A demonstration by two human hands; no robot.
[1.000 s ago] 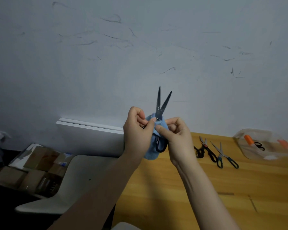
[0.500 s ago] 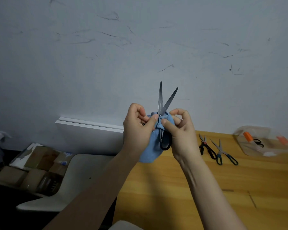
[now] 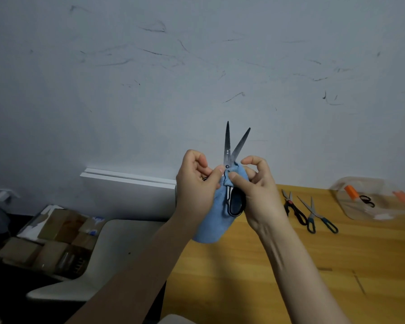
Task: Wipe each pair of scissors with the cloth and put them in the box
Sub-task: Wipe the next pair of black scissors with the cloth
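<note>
Blades have swung wider since a second ago, and the handle loop now shows in front of the cloth. We see the scissors (image 3: 227, 146) held tips-up before the wall, above the bench (image 3: 267, 277) edge. Left hand (image 3: 194, 185) is curled, thumb pinching at the pivot. Right hand (image 3: 257, 195) pinches the blue cloth (image 3: 211, 220) against the scissors. Off right lie black-and-red shears (image 3: 295, 210) and teal-handled scissors (image 3: 313, 213), near the clear plastic box (image 3: 360, 183)
</note>
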